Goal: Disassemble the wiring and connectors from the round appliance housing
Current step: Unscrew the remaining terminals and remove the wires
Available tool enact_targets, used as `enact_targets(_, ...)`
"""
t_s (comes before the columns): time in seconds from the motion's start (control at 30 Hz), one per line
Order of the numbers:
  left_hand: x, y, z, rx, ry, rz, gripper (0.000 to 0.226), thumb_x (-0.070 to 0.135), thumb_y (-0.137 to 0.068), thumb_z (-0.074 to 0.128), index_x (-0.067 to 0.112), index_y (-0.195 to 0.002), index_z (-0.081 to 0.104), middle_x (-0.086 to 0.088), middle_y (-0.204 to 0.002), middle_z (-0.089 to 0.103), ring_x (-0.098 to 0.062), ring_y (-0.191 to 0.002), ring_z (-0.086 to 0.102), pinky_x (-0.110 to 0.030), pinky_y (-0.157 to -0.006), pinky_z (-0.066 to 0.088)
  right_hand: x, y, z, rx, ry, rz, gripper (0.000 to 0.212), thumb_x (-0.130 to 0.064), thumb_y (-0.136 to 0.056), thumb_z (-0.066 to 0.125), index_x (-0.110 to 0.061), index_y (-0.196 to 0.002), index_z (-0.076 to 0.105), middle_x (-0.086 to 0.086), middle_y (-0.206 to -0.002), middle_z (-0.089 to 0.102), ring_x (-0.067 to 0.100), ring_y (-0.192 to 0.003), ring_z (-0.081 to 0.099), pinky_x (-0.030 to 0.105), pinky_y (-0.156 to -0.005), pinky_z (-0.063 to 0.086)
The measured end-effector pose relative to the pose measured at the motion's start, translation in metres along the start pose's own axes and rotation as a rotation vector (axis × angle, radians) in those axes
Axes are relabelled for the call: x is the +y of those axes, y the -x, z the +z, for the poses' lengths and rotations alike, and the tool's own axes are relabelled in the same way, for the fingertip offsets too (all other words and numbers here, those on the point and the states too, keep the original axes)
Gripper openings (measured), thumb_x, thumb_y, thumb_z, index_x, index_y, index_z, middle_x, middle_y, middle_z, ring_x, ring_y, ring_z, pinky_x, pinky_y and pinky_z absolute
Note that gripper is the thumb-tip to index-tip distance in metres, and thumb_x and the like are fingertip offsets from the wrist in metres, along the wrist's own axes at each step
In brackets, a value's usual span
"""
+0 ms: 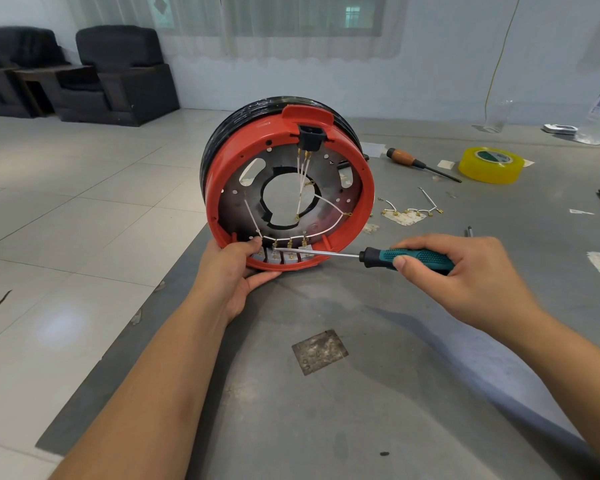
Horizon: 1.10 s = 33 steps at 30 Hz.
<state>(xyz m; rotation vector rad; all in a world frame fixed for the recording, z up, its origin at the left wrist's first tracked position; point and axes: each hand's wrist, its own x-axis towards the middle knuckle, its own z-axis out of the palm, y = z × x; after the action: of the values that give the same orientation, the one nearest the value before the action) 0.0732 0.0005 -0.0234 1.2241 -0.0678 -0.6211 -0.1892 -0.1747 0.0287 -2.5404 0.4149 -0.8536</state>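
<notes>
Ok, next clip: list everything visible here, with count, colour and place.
housing: 1, red and black, upright on the table's left edge
wires: several, white, inside the housing
teal screwdriver: 1, tip at the lower connectors
wooden-handled screwdriver: 1, behind the housing
tape roll: 1, yellow, far right
loose wires: one cluster, white, right of the housing
table: 1, grey
armchairs: 2, black, far left
left hand: grips the housing's lower rim
right hand: holds the teal screwdriver

housing (288, 188): stood on edge on the table (361, 393), near its left edge
wiring (305, 188): strung inside the housing
tape roll (490, 165): set well right of it, spare screwdriver (420, 164) between
</notes>
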Motion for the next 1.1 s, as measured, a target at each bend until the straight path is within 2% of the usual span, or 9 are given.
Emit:
enact_targets(0.1, -0.0002, -0.0006, -0.0001, -0.005, -0.008, 0.005, 0.032, 0.003, -0.101, 0.064, 0.026, -0.124, 0.06, -0.011, -0.111, 0.08, -0.03, -0.09, 0.081, -0.042, -0.065, 0.065, -0.0008, 0.0011, -0.0001, 0.0, 0.036, -0.033, 0.018, -0.042, -0.092, 0.066, -0.036, -0.107, 0.076, -0.031, -0.079, 0.064, 0.003, -0.083, 0.063, 0.016, -0.06, 0.05)
enact_targets(0.2, -0.0009, -0.0017, 0.0003, 0.008, 0.002, 0.0, 0.037, 0.002, -0.101, 0.065, 0.025, -0.129, 0.058, -0.012, -0.114, 0.079, -0.031, -0.091, 0.081, -0.044, -0.066, 0.066, -0.0011, 0.0011, -0.0004, 0.006, 0.076, -0.064, 0.021, -0.044, -0.095, 0.065, -0.033, -0.11, 0.077, -0.025, -0.081, 0.067, 0.002, -0.087, 0.063, 0.02, -0.065, 0.051)
enact_targets(0.43, -0.0008, -0.0017, -0.0031, -0.004, 0.025, -0.01, 0.037, 0.001, -0.101, 0.064, 0.019, -0.132, 0.057, -0.013, -0.107, 0.081, -0.033, -0.09, 0.081, -0.044, -0.065, 0.065, 0.0007, 0.0023, 0.001, -0.007, 0.05, -0.031, 0.024, -0.044, -0.092, 0.064, -0.035, -0.109, 0.077, -0.025, -0.08, 0.068, 0.006, -0.08, 0.064, 0.026, -0.058, 0.051)
enact_targets(0.5, -0.0007, -0.0017, -0.0016, 0.0, 0.019, -0.01, 0.035, 0.002, -0.101, 0.064, 0.019, -0.132, 0.057, -0.012, -0.105, 0.081, -0.032, -0.09, 0.081, -0.044, -0.064, 0.065, 0.0001, 0.0023, 0.0013, -0.015, 0.072, -0.033, 0.026, -0.047, -0.092, 0.063, -0.036, -0.111, 0.076, -0.023, -0.082, 0.07, 0.004, -0.081, 0.064, 0.023, -0.055, 0.051)
enact_targets(0.63, -0.0002, -0.0015, 0.0003, 0.024, 0.028, -0.021, 0.039, 0.002, -0.101, 0.064, 0.02, -0.134, 0.055, -0.014, -0.11, 0.08, -0.032, -0.088, 0.081, -0.043, -0.063, 0.065, -0.0037, 0.0024, 0.0051, -0.015, 0.114, -0.064, 0.025, -0.043, -0.094, 0.064, -0.033, -0.114, 0.076, -0.019, -0.086, 0.07, -0.002, -0.082, 0.064, 0.017, -0.061, 0.05)
enact_targets(0.73, 0.0006, -0.0015, -0.0002, 0.028, 0.05, -0.032, 0.041, 0.001, -0.101, 0.063, 0.019, -0.137, 0.054, -0.016, -0.112, 0.079, -0.033, -0.088, 0.081, -0.043, -0.063, 0.065, -0.0041, 0.0012, 0.0038, -0.01, 0.091, -0.057, 0.021, -0.041, -0.094, 0.066, -0.034, -0.112, 0.076, -0.018, -0.082, 0.071, 0.004, -0.075, 0.064, 0.016, -0.053, 0.047)
enact_targets(0.8, 0.0006, -0.001, 0.0002, 0.031, 0.043, -0.03, 0.041, 0.001, -0.101, 0.063, 0.019, -0.136, 0.055, -0.015, -0.112, 0.079, -0.033, -0.088, 0.081, -0.044, -0.063, 0.065, -0.002, 0.0012, 0.001, 0.0, 0.036, -0.039, 0.018, -0.04, -0.093, 0.067, -0.035, -0.108, 0.077, -0.015, -0.076, 0.071, 0.01, -0.071, 0.063, 0.024, -0.053, 0.048)
enact_targets(0.9, -0.0005, -0.0011, 0.0011, 0.031, 0.027, -0.017, 0.039, 0.001, -0.1, 0.064, 0.019, -0.134, 0.056, -0.014, -0.112, 0.079, -0.032, -0.088, 0.081, -0.043, -0.063, 0.065, -0.0004, 0.0028, -0.0008, 0.001, -0.001, -0.043, 0.019, -0.042, -0.091, 0.066, -0.036, -0.105, 0.077, -0.013, -0.072, 0.07, 0.014, -0.066, 0.061, 0.028, -0.053, 0.047)
enact_targets(1.1, -0.0002, -0.0008, 0.0011, 0.034, 0.026, -0.016, 0.039, 0.001, -0.101, 0.064, 0.019, -0.135, 0.056, -0.014, -0.115, 0.078, -0.031, -0.088, 0.081, -0.043, -0.063, 0.065, 0.0011, 0.0018, -0.0008, 0.013, -0.009, -0.032, 0.02, -0.044, -0.091, 0.065, -0.036, -0.104, 0.077, -0.02, -0.073, 0.068, 0.013, -0.067, 0.061, 0.025, -0.052, 0.046)
